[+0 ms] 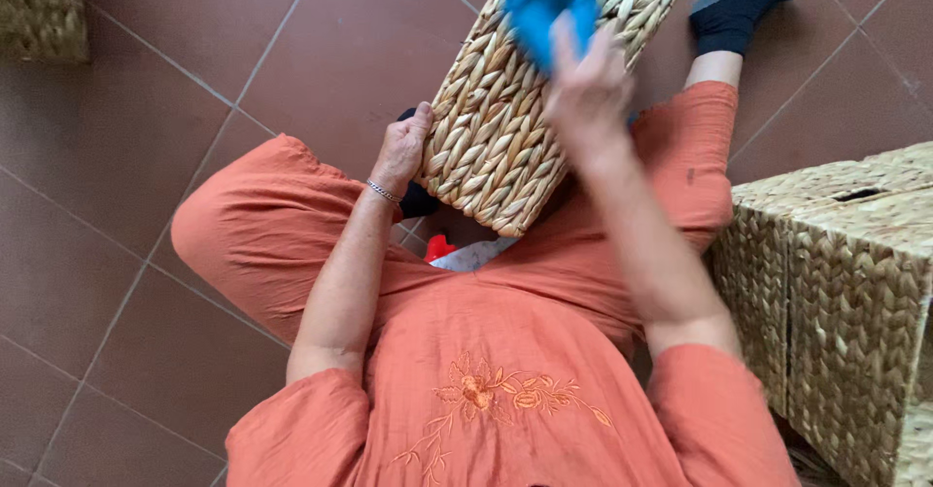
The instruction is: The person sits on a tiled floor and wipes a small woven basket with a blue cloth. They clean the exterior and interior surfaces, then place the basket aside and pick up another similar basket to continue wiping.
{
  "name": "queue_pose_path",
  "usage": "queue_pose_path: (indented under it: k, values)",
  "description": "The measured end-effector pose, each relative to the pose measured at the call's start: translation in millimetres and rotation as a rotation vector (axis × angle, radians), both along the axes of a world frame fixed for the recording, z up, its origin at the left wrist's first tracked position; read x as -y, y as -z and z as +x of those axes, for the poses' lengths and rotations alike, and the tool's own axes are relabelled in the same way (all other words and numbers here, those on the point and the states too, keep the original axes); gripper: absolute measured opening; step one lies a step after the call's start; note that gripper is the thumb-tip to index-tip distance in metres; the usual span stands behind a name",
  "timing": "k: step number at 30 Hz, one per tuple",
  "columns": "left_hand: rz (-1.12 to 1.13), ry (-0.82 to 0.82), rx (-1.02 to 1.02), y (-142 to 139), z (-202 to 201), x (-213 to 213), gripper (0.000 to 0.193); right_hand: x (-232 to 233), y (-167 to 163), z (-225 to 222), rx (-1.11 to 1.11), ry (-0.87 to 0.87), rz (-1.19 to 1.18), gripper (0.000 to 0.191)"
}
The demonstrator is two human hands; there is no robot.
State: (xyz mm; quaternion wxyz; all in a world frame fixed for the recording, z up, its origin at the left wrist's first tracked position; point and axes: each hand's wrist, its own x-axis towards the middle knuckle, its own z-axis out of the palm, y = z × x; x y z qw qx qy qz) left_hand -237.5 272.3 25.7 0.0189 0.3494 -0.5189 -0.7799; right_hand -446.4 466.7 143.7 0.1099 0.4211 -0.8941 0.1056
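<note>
I sit on a tiled floor in orange clothes with a woven straw basket tilted over my lap. My left hand grips the basket's near left edge; a thin bracelet circles that wrist. My right hand is raised over the basket's side, blurred by motion, and holds a bright blue cloth pressed against the weave. A red and white object lies on the floor between my legs, partly hidden under the basket.
A larger woven box with a slot in its top stands at my right. Another woven piece sits at the top left corner. My right foot in a dark sock reaches out at the top right. Brown floor tiles surround me.
</note>
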Motion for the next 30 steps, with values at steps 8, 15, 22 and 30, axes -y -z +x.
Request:
queue_pose_path:
  k: [8,15,22,30]
  values:
    - [-0.013,0.035,0.018,-2,-5,-3,0.056,-63,-46,148,0.254,-0.434,-0.025,0.052]
    - [-0.002,0.04,0.055,-17,-6,-5,0.063,-48,-4,-35,-0.093,-0.219,0.006,0.062]
    - [-0.018,0.035,0.035,-20,-6,-8,0.065,4,19,-179,-0.117,0.226,-0.136,0.055]
    - [0.067,-0.055,0.055,-4,4,-3,0.086,2,-34,51,0.209,-0.372,0.0,0.051]
